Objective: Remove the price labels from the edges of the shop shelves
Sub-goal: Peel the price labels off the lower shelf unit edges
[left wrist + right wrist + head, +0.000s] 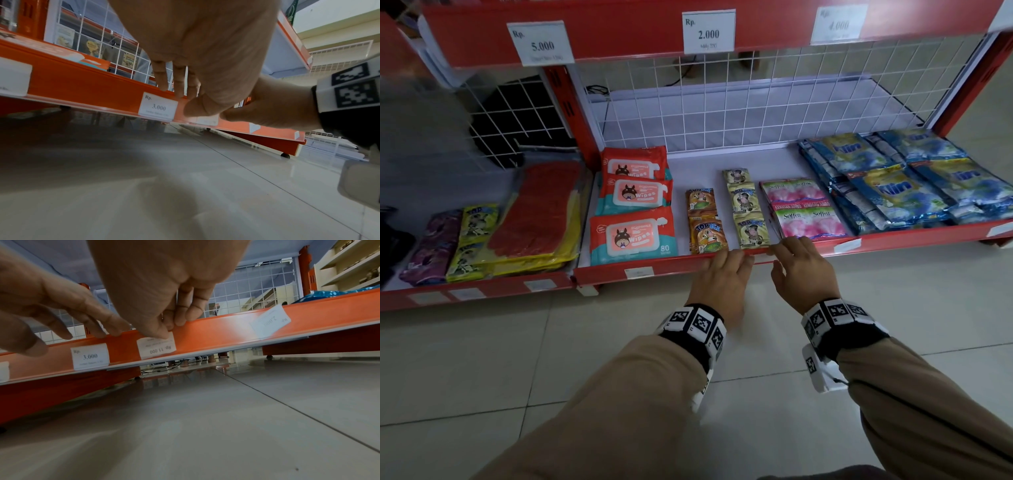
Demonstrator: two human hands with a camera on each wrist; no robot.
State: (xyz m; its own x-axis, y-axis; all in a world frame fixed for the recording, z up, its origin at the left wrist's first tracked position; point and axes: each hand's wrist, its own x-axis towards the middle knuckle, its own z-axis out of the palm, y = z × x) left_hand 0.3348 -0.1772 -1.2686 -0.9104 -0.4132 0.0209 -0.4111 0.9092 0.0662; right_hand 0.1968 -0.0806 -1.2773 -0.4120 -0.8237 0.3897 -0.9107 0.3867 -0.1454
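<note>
The red front edge (893, 241) of the bottom shelf carries several white price labels. In the right wrist view my right hand (168, 331) pinches the top edge of an upside-down "Rp. 11.000" label (157, 347) between thumb and fingers. Just to the left, my left hand (82, 331) rests its straight fingers on top of the same edge, thumb in front. A "3.000" label (158, 107) sits below the left fingers (179, 84). From the head view both hands, left (736, 257) and right (784, 250), cover the held label.
A crooked "2.000" label (270, 321) hangs further right on the edge. More labels (639, 272) sit to the left, and the upper shelf shows "5.000" (539, 42) and "2.000" (708, 32). Wipes (633, 236), drink sachets (707, 236) and detergent packs (900, 192) lie on the shelf. Tiled floor (551, 359) below.
</note>
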